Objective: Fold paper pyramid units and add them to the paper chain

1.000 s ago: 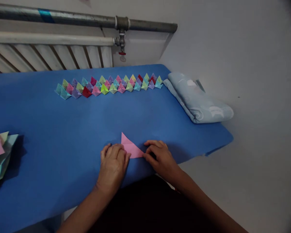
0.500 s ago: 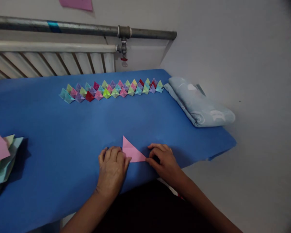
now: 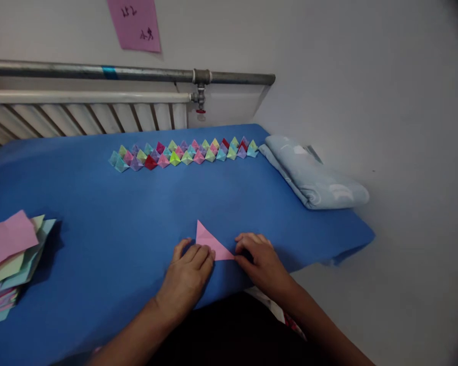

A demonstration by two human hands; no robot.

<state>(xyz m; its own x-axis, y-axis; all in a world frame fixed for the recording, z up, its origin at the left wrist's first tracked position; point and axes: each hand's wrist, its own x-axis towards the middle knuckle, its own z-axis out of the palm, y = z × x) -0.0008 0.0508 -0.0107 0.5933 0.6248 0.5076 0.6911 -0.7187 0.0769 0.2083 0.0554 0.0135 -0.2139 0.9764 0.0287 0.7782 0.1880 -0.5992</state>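
Note:
A pink sheet of paper (image 3: pixel 212 245), folded into a triangle, lies on the blue-covered table near its front edge. My left hand (image 3: pixel 189 272) holds it down at the lower left, its bent fingertips pressed on the paper and covering that corner; the thumb is mostly hidden. At the opposite end, my right hand (image 3: pixel 260 258) pinches the sharp right corner between thumb and forefinger, with the other fingers curled above the table. Beyond both hands, several folded paper pieces (image 3: pixel 174 158) in many colours stand in close rows.
A pile of coloured paper sheets (image 3: pixel 11 241) lies at the left on the blue cloth (image 3: pixel 110 213). Folded light-blue fabric (image 3: pixel 313 175) rests by the right wall. Behind the table are a white radiator (image 3: pixel 118 117), a metal pipe (image 3: pixel 148 74) and a pink note (image 3: pixel 135 25).
The view has tilted up, showing more of the wall note. My left hand has slid rightward over the paper's lower edge, while my right hand stays at the right corner.

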